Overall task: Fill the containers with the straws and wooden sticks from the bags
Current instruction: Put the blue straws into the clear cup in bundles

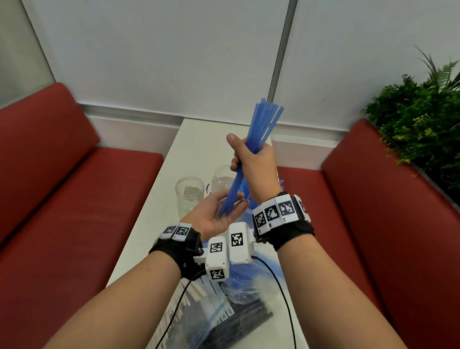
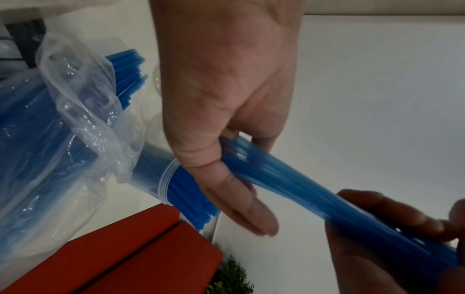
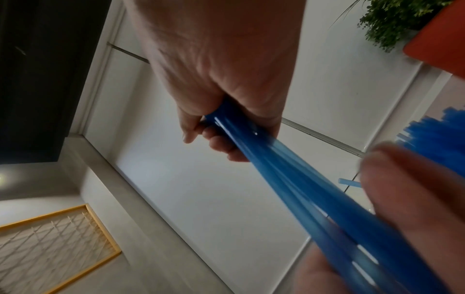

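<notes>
My right hand [image 1: 252, 153] grips a bundle of blue straws [image 1: 266, 120] around its middle, held upright and tilted above the white table [image 1: 194, 147]. The lower ends reach into my left hand [image 1: 220, 213], which lies palm up with fingers loosely curled round them. From the left wrist, the blue straws [image 2: 289, 179] run from my left hand [image 2: 226, 89] to the right hand [image 2: 377, 238]. Two clear jars [image 1: 189, 193] [image 1: 223, 177] stand beyond the hands. A jar packed with blue straws [image 2: 173, 179] lies partly behind my left hand. The right wrist view shows my right hand [image 3: 221, 111] gripping the straws [image 3: 289, 179].
Clear bags lie on the near table: one with blue straws [image 1: 247, 279], one with dark sticks [image 1: 242, 326], one with pale wooden sticks [image 1: 188, 300]. Red benches [image 1: 48, 200] [image 1: 389, 217] flank the narrow table. A green plant [image 1: 432, 122] stands at the right.
</notes>
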Demonstrator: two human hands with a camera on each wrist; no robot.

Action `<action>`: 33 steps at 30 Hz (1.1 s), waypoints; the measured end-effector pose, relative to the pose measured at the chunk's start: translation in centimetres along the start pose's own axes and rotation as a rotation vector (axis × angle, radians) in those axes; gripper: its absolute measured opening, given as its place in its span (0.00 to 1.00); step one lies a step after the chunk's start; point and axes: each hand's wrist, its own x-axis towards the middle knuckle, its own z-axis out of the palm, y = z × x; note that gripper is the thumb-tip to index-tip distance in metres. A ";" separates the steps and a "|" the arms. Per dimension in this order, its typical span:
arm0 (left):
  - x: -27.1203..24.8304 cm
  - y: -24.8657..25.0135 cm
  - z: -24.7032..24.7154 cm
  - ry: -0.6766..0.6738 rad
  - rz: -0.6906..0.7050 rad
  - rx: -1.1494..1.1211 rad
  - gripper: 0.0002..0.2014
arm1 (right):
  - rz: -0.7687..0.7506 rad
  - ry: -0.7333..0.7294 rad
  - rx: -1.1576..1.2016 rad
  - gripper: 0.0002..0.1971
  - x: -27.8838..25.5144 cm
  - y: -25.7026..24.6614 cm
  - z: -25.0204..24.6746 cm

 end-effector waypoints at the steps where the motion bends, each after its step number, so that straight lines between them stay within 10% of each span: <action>1: 0.0 0.1 0.2 0.016 0.044 -0.002 0.11 | 0.013 -0.011 0.017 0.15 -0.1 0.1 0.0; 17: 1.2 0.5 -2.5 0.320 0.004 0.129 0.07 | 0.127 -0.174 0.191 0.21 1.0 2.1 -1.0; 29: 4.1 2.2 -4.8 0.290 0.143 0.313 0.09 | 0.411 -0.454 -0.331 0.09 4.1 2.6 -7.3; 33: 5.6 2.1 -5.5 0.373 0.167 0.382 0.15 | 0.403 -0.333 -0.353 0.07 5.7 3.0 -8.6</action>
